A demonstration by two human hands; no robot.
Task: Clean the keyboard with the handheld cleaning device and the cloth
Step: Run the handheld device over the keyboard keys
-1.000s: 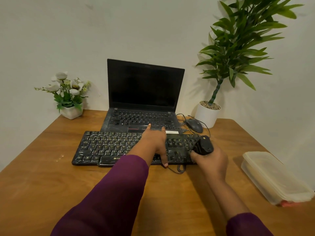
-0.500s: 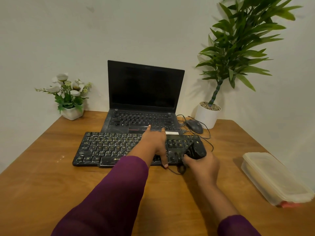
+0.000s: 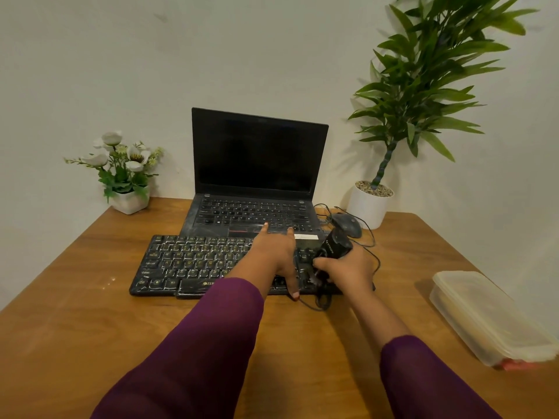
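Right hand (image 3: 348, 267) shifted left gripping cleaning device (image 3: 334, 247), left hand (image 3: 273, 252) flat on keyboard (image 3: 187, 261)

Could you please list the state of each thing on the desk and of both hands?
Laptop: lid open, screen dark.
Keyboard: flat on the desk, dusty.
Cleaning device: gripped, tilted over the keyboard's right end.
Left hand: open, flat on the keyboard.
Right hand: closed around the device.
Mouse: untouched beside the laptop.
Plastic box: lid on.

Dim warm light, soft shadows, wide-angle edge distortion
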